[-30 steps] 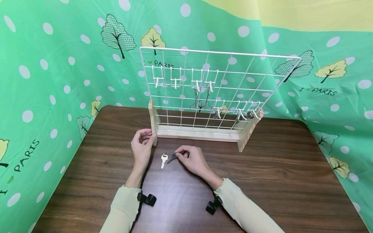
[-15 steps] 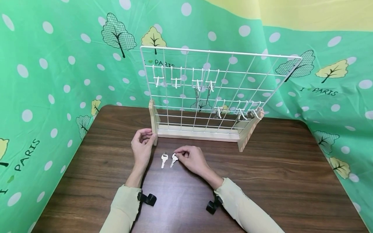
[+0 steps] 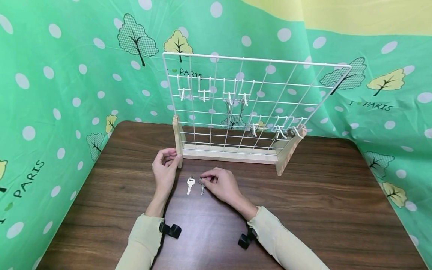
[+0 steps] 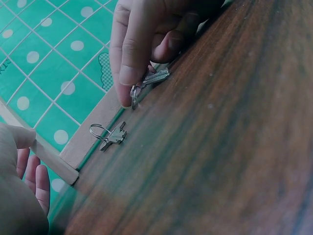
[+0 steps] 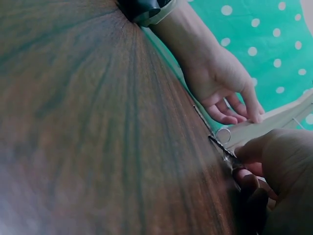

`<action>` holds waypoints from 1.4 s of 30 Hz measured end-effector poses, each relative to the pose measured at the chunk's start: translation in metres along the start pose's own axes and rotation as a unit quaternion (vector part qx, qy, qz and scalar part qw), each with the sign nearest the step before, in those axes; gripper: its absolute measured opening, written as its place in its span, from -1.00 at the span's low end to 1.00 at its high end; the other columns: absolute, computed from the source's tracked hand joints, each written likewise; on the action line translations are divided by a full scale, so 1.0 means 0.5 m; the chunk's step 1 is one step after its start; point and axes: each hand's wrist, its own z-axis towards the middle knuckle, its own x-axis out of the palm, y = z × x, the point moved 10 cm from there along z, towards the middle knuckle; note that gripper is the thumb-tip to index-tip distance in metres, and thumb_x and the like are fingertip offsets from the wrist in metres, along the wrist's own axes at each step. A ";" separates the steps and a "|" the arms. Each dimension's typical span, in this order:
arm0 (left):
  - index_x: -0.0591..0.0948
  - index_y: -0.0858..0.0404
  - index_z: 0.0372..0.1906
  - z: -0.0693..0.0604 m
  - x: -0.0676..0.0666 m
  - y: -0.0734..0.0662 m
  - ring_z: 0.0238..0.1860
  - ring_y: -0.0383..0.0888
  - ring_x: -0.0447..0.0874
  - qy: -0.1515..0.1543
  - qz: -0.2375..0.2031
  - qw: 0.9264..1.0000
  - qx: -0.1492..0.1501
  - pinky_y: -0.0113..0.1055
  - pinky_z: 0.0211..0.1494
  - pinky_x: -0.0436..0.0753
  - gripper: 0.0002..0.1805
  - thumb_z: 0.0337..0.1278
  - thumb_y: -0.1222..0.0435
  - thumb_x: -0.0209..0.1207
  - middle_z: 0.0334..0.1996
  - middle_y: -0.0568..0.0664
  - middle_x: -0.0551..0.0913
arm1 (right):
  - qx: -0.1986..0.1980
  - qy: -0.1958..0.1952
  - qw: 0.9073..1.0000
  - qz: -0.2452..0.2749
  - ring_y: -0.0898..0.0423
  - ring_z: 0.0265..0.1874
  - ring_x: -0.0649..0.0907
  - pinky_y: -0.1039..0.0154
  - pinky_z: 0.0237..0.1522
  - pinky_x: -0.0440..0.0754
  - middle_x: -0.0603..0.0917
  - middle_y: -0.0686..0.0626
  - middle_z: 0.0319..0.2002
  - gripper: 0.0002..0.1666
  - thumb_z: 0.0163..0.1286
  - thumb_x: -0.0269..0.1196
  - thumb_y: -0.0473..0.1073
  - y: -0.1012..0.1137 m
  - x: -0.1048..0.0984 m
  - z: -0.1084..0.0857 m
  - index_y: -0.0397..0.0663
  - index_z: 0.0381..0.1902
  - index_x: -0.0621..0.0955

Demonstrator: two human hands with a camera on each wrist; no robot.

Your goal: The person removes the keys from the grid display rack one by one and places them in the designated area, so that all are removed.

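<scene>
silvery key (image 3: 203, 190) pinched at one end; ringed key (image 3: 190, 186) lying just beside; wire rack (image 3: 229, 156) standing behind both.

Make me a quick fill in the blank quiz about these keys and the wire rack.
The key pinched in the right hand is made of ____.
The left hand holds a rack support made of ____.
Another key lies on the table, ____ the two hands.
The wire grid is coloured ____.

Missing words: metal, wood, between, white.

head view is bright, mostly clear; pale glare on dark brown wood-grain table (image 3: 206, 232). wrist views are dimmer, hazy, near table surface blurred.
</scene>
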 end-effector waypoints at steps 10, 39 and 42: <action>0.66 0.62 0.03 0.001 0.004 0.000 -0.21 -0.25 0.69 0.002 0.005 1.000 -0.004 -0.51 -0.10 0.69 -0.69 0.23 0.62 0.45 -0.25 -0.11 0.72 | 0.021 0.024 0.999 0.017 0.38 -0.55 0.54 0.41 -0.50 0.58 0.73 0.11 -0.36 -0.69 0.20 0.70 -0.23 -0.007 0.001 -0.005 -0.08 -0.09 0.90; 0.67 0.62 0.03 -0.001 0.001 -0.002 -0.20 -0.25 0.69 -0.001 0.004 1.000 -0.003 -0.51 -0.09 0.70 -0.69 0.24 0.62 0.45 -0.24 -0.09 0.72 | -0.003 0.050 0.999 0.013 0.37 -0.54 0.53 0.39 -0.47 0.58 0.71 0.08 -0.29 -0.69 0.17 0.71 -0.24 -0.005 0.003 -0.009 -0.03 -0.12 0.88; 0.67 0.61 0.03 -0.002 0.001 -0.003 -0.20 -0.25 0.70 0.000 0.005 1.000 -0.002 -0.51 -0.09 0.70 -0.69 0.24 0.62 0.45 -0.24 -0.09 0.72 | -0.010 0.060 0.998 -0.002 0.37 -0.53 0.51 0.38 -0.45 0.56 0.69 0.11 -0.29 -0.66 0.17 0.72 -0.21 -0.004 0.007 -0.009 0.00 -0.09 0.89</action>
